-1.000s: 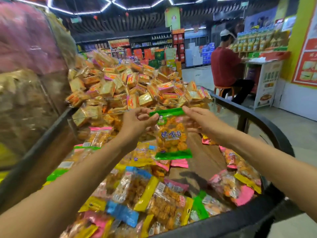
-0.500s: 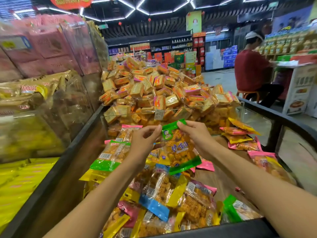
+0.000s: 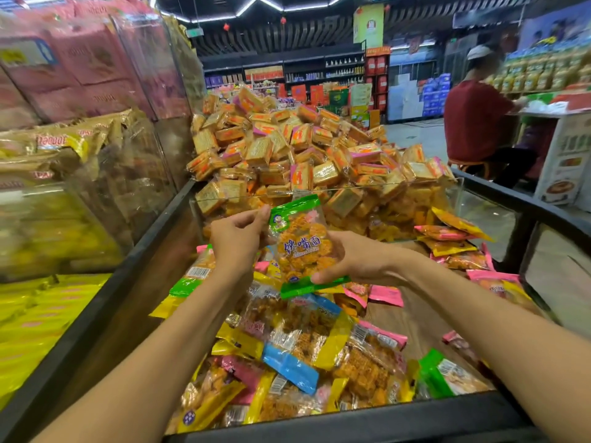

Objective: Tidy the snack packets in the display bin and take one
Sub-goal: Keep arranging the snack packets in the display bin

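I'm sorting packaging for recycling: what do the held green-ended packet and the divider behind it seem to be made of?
Green-ended packet: looks like thin glossy plastic film, clear in the middle since the orange snack pieces show through, with printed green ends. Divider: seems clear rigid plastic or glass; the stacked packets behind it show through, and I cannot tell which.

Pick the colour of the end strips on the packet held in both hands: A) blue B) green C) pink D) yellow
B: the packet pinched between the left hand and the right hand has green strips at top and bottom.
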`<action>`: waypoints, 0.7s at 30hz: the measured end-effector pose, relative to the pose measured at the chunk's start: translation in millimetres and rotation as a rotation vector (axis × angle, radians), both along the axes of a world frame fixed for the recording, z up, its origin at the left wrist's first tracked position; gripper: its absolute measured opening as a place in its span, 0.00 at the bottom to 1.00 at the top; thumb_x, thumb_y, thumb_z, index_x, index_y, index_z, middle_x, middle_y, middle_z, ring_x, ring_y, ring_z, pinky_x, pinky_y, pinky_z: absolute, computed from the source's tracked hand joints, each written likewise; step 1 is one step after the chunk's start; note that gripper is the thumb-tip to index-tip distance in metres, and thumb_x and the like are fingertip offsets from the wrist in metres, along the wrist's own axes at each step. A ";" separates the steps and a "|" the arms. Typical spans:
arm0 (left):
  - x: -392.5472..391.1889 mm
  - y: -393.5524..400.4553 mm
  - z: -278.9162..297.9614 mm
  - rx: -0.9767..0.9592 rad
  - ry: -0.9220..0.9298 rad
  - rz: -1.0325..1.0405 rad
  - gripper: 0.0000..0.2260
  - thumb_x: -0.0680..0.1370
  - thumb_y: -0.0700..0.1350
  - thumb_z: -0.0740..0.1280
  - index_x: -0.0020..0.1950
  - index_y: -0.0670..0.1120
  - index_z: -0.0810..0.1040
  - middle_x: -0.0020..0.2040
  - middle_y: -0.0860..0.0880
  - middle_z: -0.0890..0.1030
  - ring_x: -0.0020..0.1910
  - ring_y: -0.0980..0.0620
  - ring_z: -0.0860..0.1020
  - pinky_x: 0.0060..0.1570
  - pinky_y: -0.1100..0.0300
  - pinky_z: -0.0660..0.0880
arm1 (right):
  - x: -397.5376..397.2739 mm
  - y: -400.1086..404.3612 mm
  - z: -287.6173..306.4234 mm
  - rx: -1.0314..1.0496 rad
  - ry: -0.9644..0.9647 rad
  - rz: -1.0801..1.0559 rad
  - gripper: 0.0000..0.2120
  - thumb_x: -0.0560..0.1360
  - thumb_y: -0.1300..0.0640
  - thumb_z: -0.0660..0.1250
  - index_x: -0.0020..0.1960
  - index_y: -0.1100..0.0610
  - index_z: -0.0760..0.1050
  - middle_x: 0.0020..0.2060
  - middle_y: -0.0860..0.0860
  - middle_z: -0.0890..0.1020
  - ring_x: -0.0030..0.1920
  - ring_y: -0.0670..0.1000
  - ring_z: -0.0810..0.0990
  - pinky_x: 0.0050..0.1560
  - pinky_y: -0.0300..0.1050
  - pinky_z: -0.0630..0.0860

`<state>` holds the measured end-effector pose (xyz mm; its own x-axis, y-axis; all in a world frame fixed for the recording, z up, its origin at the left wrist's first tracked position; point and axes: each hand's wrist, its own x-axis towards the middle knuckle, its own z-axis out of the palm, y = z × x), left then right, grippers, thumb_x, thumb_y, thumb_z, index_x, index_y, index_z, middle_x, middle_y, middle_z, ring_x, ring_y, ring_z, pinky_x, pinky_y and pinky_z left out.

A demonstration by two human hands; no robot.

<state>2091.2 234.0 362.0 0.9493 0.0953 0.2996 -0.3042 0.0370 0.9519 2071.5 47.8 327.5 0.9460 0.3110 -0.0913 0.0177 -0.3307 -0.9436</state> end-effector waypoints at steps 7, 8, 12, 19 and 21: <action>-0.9 0.4 2.8 -0.048 0.061 -0.104 0.09 0.77 0.47 0.67 0.38 0.46 0.78 0.34 0.49 0.76 0.27 0.59 0.77 0.38 0.58 0.75 | -12.1 -2.5 11.6 0.080 -0.028 -0.013 0.39 0.62 0.63 0.79 0.66 0.72 0.63 0.69 0.70 0.62 0.68 0.67 0.66 0.58 0.51 0.78; -1.4 0.2 4.3 -0.050 0.079 -0.160 0.08 0.77 0.49 0.67 0.41 0.47 0.78 0.36 0.48 0.76 0.30 0.58 0.77 0.40 0.59 0.76 | -15.0 -2.8 14.8 0.080 -0.036 -0.047 0.34 0.65 0.67 0.76 0.66 0.73 0.63 0.69 0.70 0.62 0.68 0.65 0.66 0.55 0.47 0.80; -6.9 -2.0 8.0 0.187 0.211 -0.393 0.19 0.75 0.50 0.68 0.62 0.43 0.74 0.51 0.48 0.77 0.45 0.56 0.77 0.37 0.66 0.78 | -18.7 -8.7 23.0 0.224 -0.018 -0.118 0.19 0.70 0.75 0.67 0.58 0.64 0.73 0.60 0.64 0.76 0.53 0.51 0.81 0.44 0.39 0.81; -8.1 -3.6 -2.9 0.475 0.110 -0.417 0.33 0.66 0.30 0.75 0.67 0.44 0.69 0.47 0.49 0.72 0.50 0.49 0.74 0.54 0.54 0.78 | -19.9 -8.8 27.7 0.283 -0.056 -0.160 0.12 0.70 0.72 0.69 0.48 0.58 0.76 0.46 0.52 0.81 0.47 0.46 0.81 0.49 0.41 0.78; -6.5 -3.2 -3.7 0.463 0.114 -0.417 0.33 0.66 0.30 0.75 0.68 0.44 0.69 0.46 0.50 0.72 0.50 0.49 0.74 0.57 0.49 0.77 | -17.1 -8.4 28.1 0.427 -0.033 -0.149 0.16 0.70 0.72 0.68 0.55 0.58 0.76 0.54 0.56 0.82 0.54 0.52 0.82 0.55 0.46 0.79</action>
